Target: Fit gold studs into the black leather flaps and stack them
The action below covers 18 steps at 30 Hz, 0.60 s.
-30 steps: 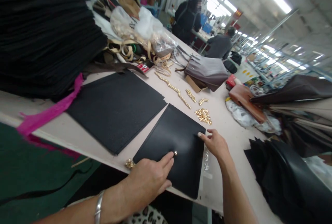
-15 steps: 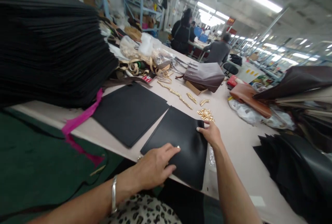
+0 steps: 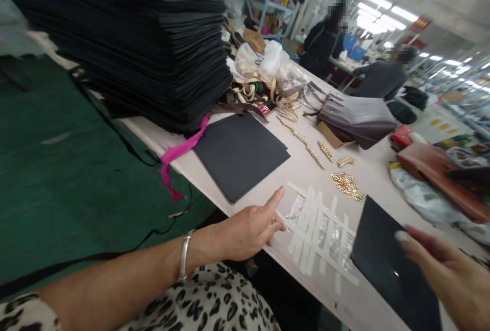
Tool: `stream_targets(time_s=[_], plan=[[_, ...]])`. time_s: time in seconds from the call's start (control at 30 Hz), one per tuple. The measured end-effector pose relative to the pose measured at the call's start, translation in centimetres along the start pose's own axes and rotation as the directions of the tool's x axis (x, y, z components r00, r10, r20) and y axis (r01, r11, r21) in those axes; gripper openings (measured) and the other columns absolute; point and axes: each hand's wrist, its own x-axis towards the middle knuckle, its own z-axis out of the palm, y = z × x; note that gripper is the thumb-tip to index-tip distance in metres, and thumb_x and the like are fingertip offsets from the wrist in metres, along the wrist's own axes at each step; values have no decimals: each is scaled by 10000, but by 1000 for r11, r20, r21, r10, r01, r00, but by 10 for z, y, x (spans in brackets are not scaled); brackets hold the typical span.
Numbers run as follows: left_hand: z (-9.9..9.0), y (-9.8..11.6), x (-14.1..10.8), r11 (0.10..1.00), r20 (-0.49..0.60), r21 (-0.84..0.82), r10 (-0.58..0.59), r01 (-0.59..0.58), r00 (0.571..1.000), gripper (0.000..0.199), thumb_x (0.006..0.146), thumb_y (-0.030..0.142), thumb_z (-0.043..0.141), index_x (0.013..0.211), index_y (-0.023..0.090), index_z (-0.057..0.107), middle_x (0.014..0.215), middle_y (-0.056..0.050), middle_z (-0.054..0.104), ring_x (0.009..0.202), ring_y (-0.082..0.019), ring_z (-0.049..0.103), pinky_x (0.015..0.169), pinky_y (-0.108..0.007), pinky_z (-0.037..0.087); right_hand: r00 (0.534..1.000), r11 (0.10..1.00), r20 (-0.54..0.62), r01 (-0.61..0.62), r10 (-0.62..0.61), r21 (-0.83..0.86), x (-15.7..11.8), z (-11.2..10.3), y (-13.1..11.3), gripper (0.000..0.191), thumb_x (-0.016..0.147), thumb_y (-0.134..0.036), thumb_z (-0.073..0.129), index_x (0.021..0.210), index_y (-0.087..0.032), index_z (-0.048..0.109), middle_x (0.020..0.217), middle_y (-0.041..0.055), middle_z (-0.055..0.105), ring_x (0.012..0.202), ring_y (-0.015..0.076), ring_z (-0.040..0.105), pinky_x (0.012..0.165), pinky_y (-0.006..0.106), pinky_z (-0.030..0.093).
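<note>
My right hand (image 3: 440, 269), blurred, is at the right, its thumb on the near face of a thin black leather-like sheet (image 3: 378, 249) and its fingers closed at the edge. The sheet is tilted and carries a small gold-coloured metal fitting (image 3: 396, 274). Holding nothing that I can see, my left hand (image 3: 252, 226) hovers at the table's front edge, index finger stretched out and the others loosely bent. Beside it, white tape strips over clear plastic (image 3: 317, 231) form a grid on the table. Loose gold metal pieces (image 3: 347, 186) lie in a pile beyond.
A short stack of black sheets (image 3: 241, 155) lies left of centre, with a tall black stack (image 3: 164, 55) behind it. Rows of gold pieces (image 3: 304, 142) and a brown leather piece (image 3: 356, 116) are farther back. A pink strip (image 3: 186, 149) hangs over the edge.
The black sheet has moved right with my right hand, uncovering the taped patch. My left hand has come off the sheet. The whole view has swung left.
</note>
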Motion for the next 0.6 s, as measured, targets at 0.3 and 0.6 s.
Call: stream_targets(time_s=[0.3,0.6], plan=[[-4,5,-8,825,-65,549,-120,136,991,904,846,51,432,1538,20,-149,848,-137,737,656,-244,681,554,-295,461,714,723,274,454,-645,520,-98,118,-192,172,945,-208,583,1060,-262,699,890,-4,705,787,129,656,727,245,511],[-33,1,-29,899,-111,365,-217,243,970,906,779,8,432,1569,31,-12,873,-128,723,658,-227,647,536,-283,427,474,435,100,677,-875,594,-91,144,-214,225,930,-62,519,1019,-227,644,885,12,718,805,128,693,733,206,533]])
